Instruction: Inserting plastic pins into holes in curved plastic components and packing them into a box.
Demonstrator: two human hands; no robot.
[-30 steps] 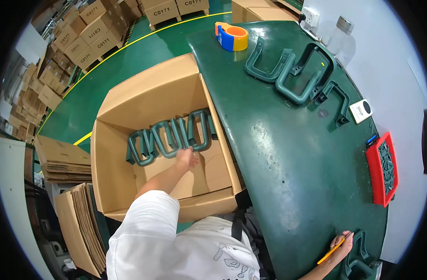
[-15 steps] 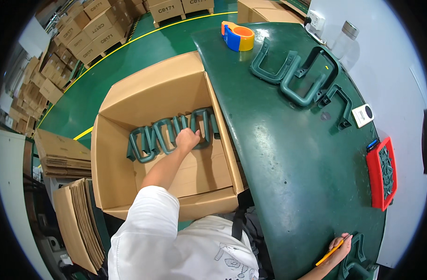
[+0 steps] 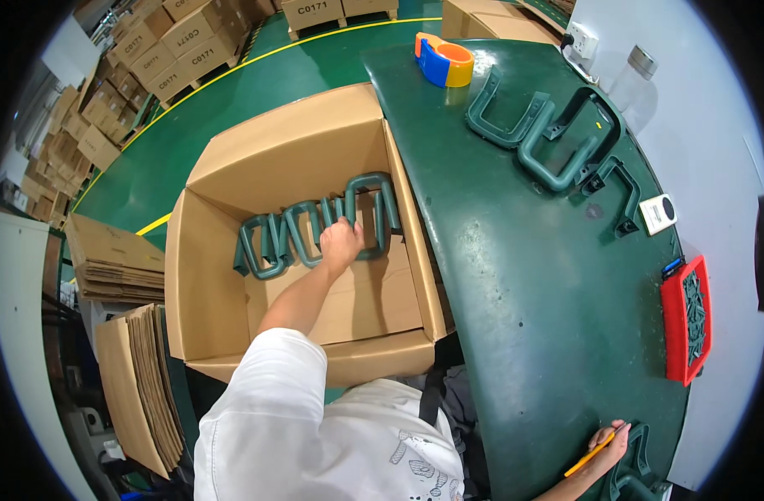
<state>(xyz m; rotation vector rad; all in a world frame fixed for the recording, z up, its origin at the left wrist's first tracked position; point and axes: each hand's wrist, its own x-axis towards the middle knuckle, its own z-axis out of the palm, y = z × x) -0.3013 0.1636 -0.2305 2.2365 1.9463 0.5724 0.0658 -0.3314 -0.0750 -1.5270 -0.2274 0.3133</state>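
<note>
Green plastic handles [image 3: 323, 230] stand in a row inside the open cardboard box [image 3: 231, 275], leaning against each other across its brown, matte floor. Each one is a rounded rectangular loop of dull dark-green moulded plastic, with thick bars and soft corners. Your left hand [image 3: 342, 242] reaches down into the box, and its fingers are curled around the bar of a loop near the right end of the row, closed on it. The box sits just off the left edge of the counter [image 3: 524, 275], its flaps folded outward and its corrugated walls plain and unprinted on the inside.

Your right hand [image 3: 609, 442] rests at the near edge of the counter, fingers pinched narrow on a slim yellow pencil-like tool [image 3: 592, 456], and it lies against another green handle [image 3: 636, 468] there. The counter top is smooth, dark green and slightly glossy, with a curved edge.

Further along it lie two larger U-shaped green handles [image 3: 540, 134], nested loosely, with a smaller bracket-like green part [image 3: 620, 188] just beside them. An orange and blue tape dispenser [image 3: 443, 60] stands at the far end. A shallow red tray [image 3: 686, 321] of small dark screws sits near the right edge, well apart from your hands. Flattened cardboard sheets [image 3: 144, 384] are stacked on edge to the left of the box.
</note>
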